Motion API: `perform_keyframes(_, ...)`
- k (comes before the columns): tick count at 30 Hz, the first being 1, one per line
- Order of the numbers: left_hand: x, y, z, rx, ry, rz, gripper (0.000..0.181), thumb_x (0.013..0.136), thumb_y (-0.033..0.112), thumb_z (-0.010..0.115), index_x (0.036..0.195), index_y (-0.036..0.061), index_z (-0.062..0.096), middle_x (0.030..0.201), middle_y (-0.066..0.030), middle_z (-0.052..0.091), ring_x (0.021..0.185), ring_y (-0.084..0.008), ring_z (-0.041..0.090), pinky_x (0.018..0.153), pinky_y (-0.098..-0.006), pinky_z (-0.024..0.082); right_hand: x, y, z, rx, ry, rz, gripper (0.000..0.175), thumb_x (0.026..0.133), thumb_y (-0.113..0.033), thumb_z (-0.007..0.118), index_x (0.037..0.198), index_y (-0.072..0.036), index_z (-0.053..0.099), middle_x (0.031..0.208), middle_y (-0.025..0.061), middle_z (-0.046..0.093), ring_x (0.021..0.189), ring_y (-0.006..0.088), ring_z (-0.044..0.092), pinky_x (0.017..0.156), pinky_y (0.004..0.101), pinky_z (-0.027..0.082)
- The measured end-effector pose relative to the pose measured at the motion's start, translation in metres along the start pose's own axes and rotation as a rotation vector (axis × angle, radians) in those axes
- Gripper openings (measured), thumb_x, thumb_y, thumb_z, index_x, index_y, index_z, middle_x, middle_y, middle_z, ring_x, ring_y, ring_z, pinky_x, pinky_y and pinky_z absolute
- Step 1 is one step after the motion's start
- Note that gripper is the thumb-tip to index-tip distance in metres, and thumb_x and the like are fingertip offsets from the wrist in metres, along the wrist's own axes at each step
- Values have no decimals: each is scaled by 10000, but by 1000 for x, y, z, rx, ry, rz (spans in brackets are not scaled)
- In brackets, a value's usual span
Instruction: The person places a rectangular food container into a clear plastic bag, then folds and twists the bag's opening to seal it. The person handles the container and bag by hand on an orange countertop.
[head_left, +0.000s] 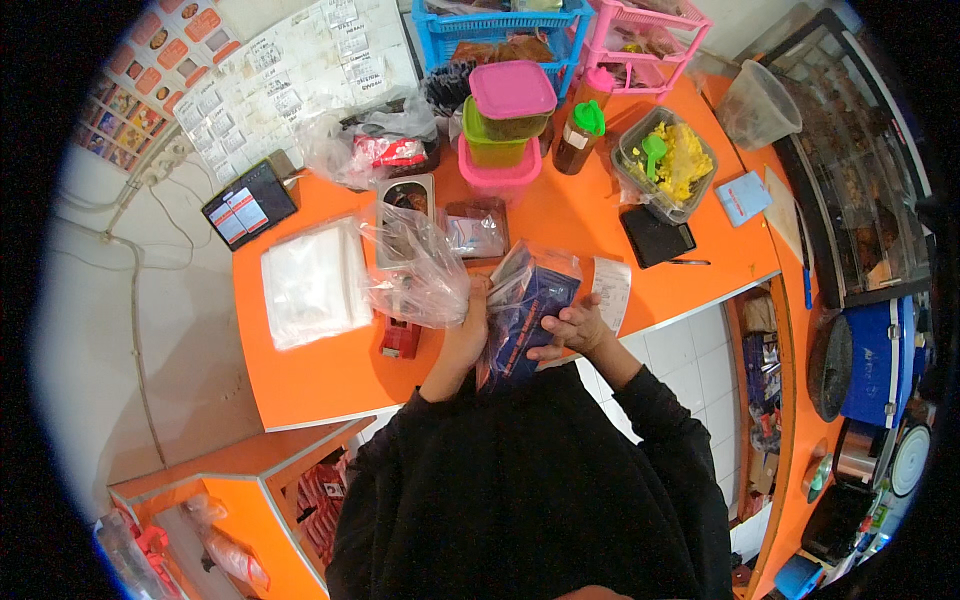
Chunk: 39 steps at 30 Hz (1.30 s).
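Observation:
A dark blue box with orange print (529, 319), inside a clear plastic bag, is held against my body near the table's front edge. My left hand (472, 322) grips the gathered plastic at the box's left side. My right hand (574, 330) supports the box's right side, fingers spread over its face. A crumpled clear bag (420, 270) lies left of my left hand, over part of a metal food container (406, 196). Just right of the box is a printed paper slip (611, 289). A red object (400, 337), perhaps a stapler, lies left of my left wrist.
On the orange table (322, 390) are a stack of clear bags (311, 285), a tablet (250, 204), stacked lidded tubs (502, 142), a green-capped bottle (577, 139), a tub of yellow food (667, 165) and a black device (656, 236). A glass display case (862, 172) stands right.

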<state>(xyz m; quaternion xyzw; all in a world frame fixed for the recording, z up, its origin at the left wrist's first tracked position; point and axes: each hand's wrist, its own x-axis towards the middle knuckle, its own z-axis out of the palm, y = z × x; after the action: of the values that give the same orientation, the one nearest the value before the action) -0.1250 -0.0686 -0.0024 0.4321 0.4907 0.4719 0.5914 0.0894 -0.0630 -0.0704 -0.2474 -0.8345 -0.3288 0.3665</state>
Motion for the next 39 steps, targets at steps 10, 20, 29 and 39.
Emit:
perform_keyframes(10,30,59,18,249,-46,376,422,1048,298,369,1339,13,478,1288,-122,535,1220,-241,474,1070,-373,343,85,38,9,918,264,479,725,860,-376,692,1472,-301,310,1480,116,352,1381,296,327,1129,579,246)
perform_keyframes(20,31,117,-2,1060,-532,1018,469,856,237,550,1308,113,556,1324,-115,567,1272,-296,480,1162,-443,265,73,-19,-8,2280,302,1396,795,816,-577,648,1390,-95,384,1315,91,506,1210,270,497,1032,417,395)
perform_keyframes(29,29,93,6,998,-247,751,357,855,227,567,1180,91,624,1215,-146,609,1094,-341,573,955,-459,452,53,-26,-2,2193,280,1493,620,873,-522,580,1301,-91,457,1221,67,541,1132,243,521,953,399,417)
perform_keyframes(39,27,110,24,819,-591,965,404,797,258,616,1163,87,617,1228,-178,590,1155,-375,552,965,-478,449,27,-18,4,2086,120,1510,462,936,-462,504,1203,-86,538,1116,41,580,1044,213,548,865,378,441)
